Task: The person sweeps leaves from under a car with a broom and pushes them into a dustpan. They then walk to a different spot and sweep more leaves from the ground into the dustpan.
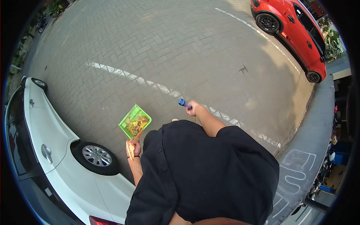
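Observation:
My left hand (135, 147) is closed around the orange-brown handle (139, 134) of a dustpan. Its bright green pan (147, 114) is low in front of that hand, holding a heap of dry yellow and brown leaves (137, 123). A dark band circles my left wrist. Further right, the fingers of my right hand (192, 108) wrap round a stick with a blue end (182, 102), which points away from me. The stick's lower part is mostly hidden behind my hand and dark shirt, so its other end cannot be seen.
A white car (56, 142) stands close on my left, its wheel (96, 155) near the dustpan. A red car (296, 33) is parked at the far right. Grey paving (157, 48) with a painted white line (150, 83) stretches ahead; a grey kerb strip (300, 150) runs along the right.

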Available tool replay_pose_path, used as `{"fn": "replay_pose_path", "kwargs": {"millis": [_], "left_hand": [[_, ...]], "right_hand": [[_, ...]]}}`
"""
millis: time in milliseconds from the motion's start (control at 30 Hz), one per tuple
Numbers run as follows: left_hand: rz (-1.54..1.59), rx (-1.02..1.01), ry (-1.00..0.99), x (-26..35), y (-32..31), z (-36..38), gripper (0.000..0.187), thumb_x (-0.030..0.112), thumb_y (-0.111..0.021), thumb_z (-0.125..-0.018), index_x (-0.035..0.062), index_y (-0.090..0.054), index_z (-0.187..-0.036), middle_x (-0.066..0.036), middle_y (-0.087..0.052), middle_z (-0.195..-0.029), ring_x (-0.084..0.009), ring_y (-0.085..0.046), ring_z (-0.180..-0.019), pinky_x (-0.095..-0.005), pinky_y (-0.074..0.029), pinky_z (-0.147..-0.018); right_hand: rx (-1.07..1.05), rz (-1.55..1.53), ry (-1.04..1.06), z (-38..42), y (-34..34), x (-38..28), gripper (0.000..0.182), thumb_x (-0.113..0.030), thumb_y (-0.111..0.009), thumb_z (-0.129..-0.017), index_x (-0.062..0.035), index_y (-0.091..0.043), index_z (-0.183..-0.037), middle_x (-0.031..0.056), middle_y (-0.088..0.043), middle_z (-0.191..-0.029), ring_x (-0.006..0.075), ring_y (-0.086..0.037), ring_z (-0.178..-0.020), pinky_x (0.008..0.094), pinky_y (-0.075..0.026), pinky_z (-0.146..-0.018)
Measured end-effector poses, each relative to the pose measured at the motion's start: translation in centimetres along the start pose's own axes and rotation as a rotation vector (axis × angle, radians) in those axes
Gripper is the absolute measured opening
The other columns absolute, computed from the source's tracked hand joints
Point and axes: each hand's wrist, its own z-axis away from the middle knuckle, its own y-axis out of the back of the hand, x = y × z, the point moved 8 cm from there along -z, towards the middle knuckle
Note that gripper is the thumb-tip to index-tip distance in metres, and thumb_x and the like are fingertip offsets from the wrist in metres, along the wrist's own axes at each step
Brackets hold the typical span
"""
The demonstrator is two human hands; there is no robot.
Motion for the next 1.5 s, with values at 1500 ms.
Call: {"fn": "replay_pose_path", "kwargs": {"millis": [1500], "left_hand": [[-1.308, 0.227, 0.711, -31.6, -79.8, -53.7, 0.008, 0.003, -0.038, -0.092, -0.0032, -0.040, -0.096, -0.002, -0.041, -0.059, -0.0066, -0.042, -0.043, -0.0158, -0.040, -0.038]], "right_hand": [[-0.418, -0.840, 0.445, 10.1, -37.8, -53.6, 0.013, -0.012, -0.051, -0.091, -0.0013, -0.047, -0.084, -0.0007, -0.045, -0.056, 0.0086, -0.043, -0.044, 0.0209, -0.036, -0.041]]}}
